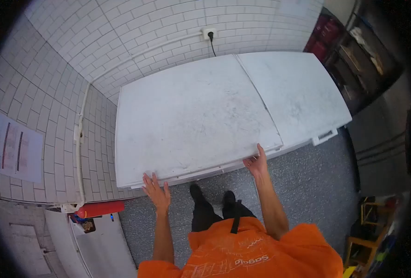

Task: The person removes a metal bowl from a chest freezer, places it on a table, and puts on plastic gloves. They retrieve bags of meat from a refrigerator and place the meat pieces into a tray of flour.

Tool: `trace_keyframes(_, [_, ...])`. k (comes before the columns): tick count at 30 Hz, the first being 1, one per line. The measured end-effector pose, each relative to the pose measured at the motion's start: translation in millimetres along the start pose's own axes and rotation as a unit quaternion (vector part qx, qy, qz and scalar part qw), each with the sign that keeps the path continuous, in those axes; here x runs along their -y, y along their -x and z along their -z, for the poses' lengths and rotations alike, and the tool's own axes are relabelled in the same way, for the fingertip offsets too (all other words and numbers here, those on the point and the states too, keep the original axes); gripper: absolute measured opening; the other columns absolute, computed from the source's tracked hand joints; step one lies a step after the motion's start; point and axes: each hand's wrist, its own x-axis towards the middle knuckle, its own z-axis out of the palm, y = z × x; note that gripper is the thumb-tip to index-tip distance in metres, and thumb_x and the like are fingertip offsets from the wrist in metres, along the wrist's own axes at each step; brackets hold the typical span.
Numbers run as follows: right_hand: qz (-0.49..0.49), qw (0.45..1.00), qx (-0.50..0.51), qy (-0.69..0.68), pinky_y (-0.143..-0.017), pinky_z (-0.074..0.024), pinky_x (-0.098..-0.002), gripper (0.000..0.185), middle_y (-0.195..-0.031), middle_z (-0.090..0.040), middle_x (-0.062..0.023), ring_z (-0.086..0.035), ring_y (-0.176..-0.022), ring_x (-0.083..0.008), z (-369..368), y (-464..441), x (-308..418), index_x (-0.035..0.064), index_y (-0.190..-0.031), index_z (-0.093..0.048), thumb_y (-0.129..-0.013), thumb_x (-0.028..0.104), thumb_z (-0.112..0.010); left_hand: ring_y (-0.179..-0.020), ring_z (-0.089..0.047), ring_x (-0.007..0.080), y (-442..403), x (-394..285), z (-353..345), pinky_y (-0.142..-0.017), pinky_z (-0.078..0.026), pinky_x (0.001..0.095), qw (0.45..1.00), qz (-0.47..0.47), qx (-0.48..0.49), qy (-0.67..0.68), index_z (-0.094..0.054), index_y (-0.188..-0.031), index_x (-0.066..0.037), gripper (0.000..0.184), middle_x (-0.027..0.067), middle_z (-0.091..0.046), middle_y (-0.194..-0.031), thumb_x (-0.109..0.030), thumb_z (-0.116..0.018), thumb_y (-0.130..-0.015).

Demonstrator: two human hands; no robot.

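Observation:
A long white chest freezer (182,120) with a scuffed top stands against the wall. Its top is in two lid sections, a larger left lid and a smaller right lid (298,92), with a dark seam between them. My left hand (157,192) is at the front edge of the larger lid, near its left corner, fingers spread and holding nothing. My right hand (257,163) is at the same front edge near the seam, one finger pointing up and the others loosely bent apart. Whether either hand presses on the edge is hard to see.
A plug sits in a wall socket (210,34) behind the freezer. A red fire extinguisher (100,209) and a white cabinet (104,245) are at lower left. Dark shelving (358,60) stands at right, with a wooden frame (363,250) below. Speckled grey floor (307,185) surrounds my feet.

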Motion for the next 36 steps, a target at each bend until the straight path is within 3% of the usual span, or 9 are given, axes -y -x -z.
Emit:
trace_keyframes(2, [0.031,0.998,0.035,-0.04,-0.086,-0.0464,-0.0392,0.066,-0.117,-0.049,-0.0125,-0.053,-0.093,-0.024,-24.6,31.8,27.4,0.004,-0.127,-0.047,-0.087,0.054,-0.062,-0.141,-0.026,0.0426,-15.1,9.1,14.2,-0.111,-0.009,0.0647,0.998,-0.007,0.042,-0.036,-0.04,-0.145,-0.007,0.06,0.0265,-0.025,-0.152,-0.029,-0.054,-0.091])
trace_keyframes(6, [0.248,0.956,0.158,0.014,-0.085,-0.0493,-0.0368,0.07,-0.116,-0.052,-0.0157,-0.059,-0.102,-0.032,-96.0,88.2,74.3,0.003,-0.13,-0.043,-0.091,0.061,-0.052,-0.137,-0.035,0.0375,-162.0,4.5,57.2,-0.115,-0.002,0.0578,0.962,-0.121,-0.235,-0.065,-0.055,-0.129,-0.009,0.051,0.0169,-0.047,-0.142,-0.044,-0.041,-0.096])
trace_keyframes(9, [0.286,0.864,0.414,-0.019,-0.102,-0.0463,-0.0423,0.072,-0.14,-0.045,-0.0261,-0.054,-0.123,-0.0342,-175.9,107.4,114.9,0.0009,-0.142,-0.036,-0.097,0.057,-0.041,-0.109,-0.057,0.0329,-300.9,-36.8,134.2,-0.106,-0.027,0.0524,0.937,-0.183,-0.298,-0.009,-0.064,-0.114,-0.007,0.036,0.0105,-0.065,-0.111,-0.03,-0.055,-0.087])
trace_keyframes(11, [0.327,0.85,0.412,-0.008,-0.098,-0.0483,-0.0412,0.066,-0.137,-0.049,-0.025,-0.057,-0.119,-0.0295,-224.9,110.0,121.2,0.0018,-0.139,-0.041,-0.099,0.054,-0.04,-0.098,-0.059,0.0318,-388.7,-48.1,160.0,-0.094,-0.039,0.042,0.908,-0.21,-0.36,-0.045,-0.068,-0.105,-0.007,0.032,0.011,-0.067,-0.101,-0.033,-0.057,-0.09])
trace_keyframes(15, [0.392,0.844,0.295,0.216,-0.088,-0.0496,-0.0352,0.057,-0.112,-0.067,-0.0138,-0.063,-0.1,-0.0203,-262.2,95.3,77.8,0.0029,-0.128,-0.053,-0.102,0.05,-0.034,-0.109,-0.06,0.0355,-545.0,-52.5,180.8,-0.096,-0.042,0.0463,0.923,-0.165,-0.334,-0.096,-0.067,-0.117,-0.009,0.055,0.0152,-0.066,-0.116,-0.055,-0.047,-0.092])
trace_keyframes(21, [0.293,0.815,0.063,0.496,-0.081,-0.0501,-0.0306,0.054,-0.098,-0.068,-0.0111,-0.064,-0.089,-0.0187,-161.3,38.2,-21.8,-0.0027,-0.111,-0.065,-0.103,0.044,-0.041,-0.118,-0.056,0.0384,-744.7,-34.1,173.0,-0.1,-0.041,0.0509,0.931,-0.162,-0.279,-0.172,-0.055,-0.135,-0.015,0.063,0.019,-0.059,-0.129,-0.059,-0.047,-0.092])
trace_keyframes(30, [0.204,0.787,-0.098,0.574,-0.07,-0.0508,-0.0341,0.048,-0.085,-0.068,-0.0096,-0.064,-0.077,-0.0191,-13.2,-5.2,-34.4,0.0002,-0.106,-0.066,-0.101,0.043,-0.044,-0.08,-0.065,0.0459,-684.8,-110.1,182.2,-0.075,-0.048,0.0549,0.925,-0.132,-0.345,-0.089,-0.071,-0.079,0.001,0.048,0.0267,-0.068,-0.087,-0.035,-0.043,-0.094])
trace_keyframes(34, [0.232,0.686,-0.019,0.689,-0.078,-0.0498,-0.0436,0.05,-0.092,-0.068,-0.0239,-0.065,-0.086,-0.0405,-51.5,-41.5,-22.4,-0.004,-0.103,-0.065,-0.099,0.043,-0.048,-0.081,-0.064,0.0471,-691.6,-87.3,169.2,-0.074,-0.049,0.0547,0.901,-0.194,-0.369,-0.122,-0.066,-0.083,0.008,0.046,0.0312,-0.066,-0.091,-0.029,-0.042,-0.096])
trace_keyframes(36, [0.253,0.662,0.019,0.706,-0.078,-0.0503,-0.0454,0.047,-0.092,-0.068,-0.0245,-0.065,-0.089,-0.0418,-72.2,-59.4,-23.7,-0.0021,-0.102,-0.065,-0.098,0.043,-0.051,-0.114,-0.059,0.0381,-713.2,0.2,139.9,-0.101,-0.041,0.0449,0.851,-0.326,-0.397,-0.108,-0.066,-0.118,-0.003,0.062,0.022,-0.065,-0.117,-0.057,-0.05,-0.093])
